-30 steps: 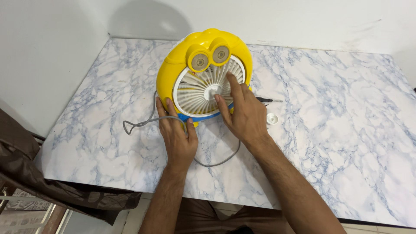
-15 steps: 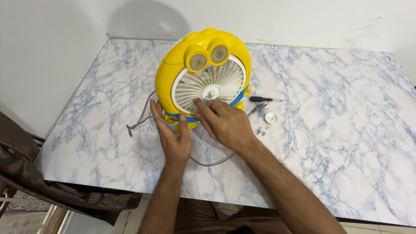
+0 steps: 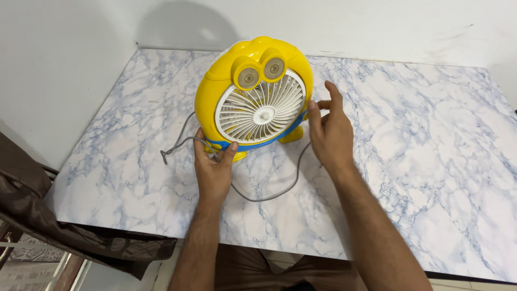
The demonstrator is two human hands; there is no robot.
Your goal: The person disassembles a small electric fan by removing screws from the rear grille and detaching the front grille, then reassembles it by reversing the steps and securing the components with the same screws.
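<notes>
A yellow toy-shaped table fan (image 3: 253,70) with a white round grille (image 3: 260,113), two round eyes on top and a blue band below stands upright on the marble-patterned table (image 3: 431,161). My left hand (image 3: 214,168) grips the fan's lower left edge, thumb on the front by the blue band. Just right of the fan, my right hand (image 3: 329,132) has its fingers spread, its thumb at the fan's right rim, holding nothing. A grey power cord (image 3: 269,195) loops from the fan across the table under both hands.
The table meets white walls at the back and left. A brown cloth (image 3: 32,210) hangs over something at the lower left, beside the table's front edge. The cord's free end (image 3: 164,156) lies left of the fan.
My right hand has left the front of the grille and moved to the fan's right side. The screwdriver and small white parts seen on the table earlier are now out of sight.
</notes>
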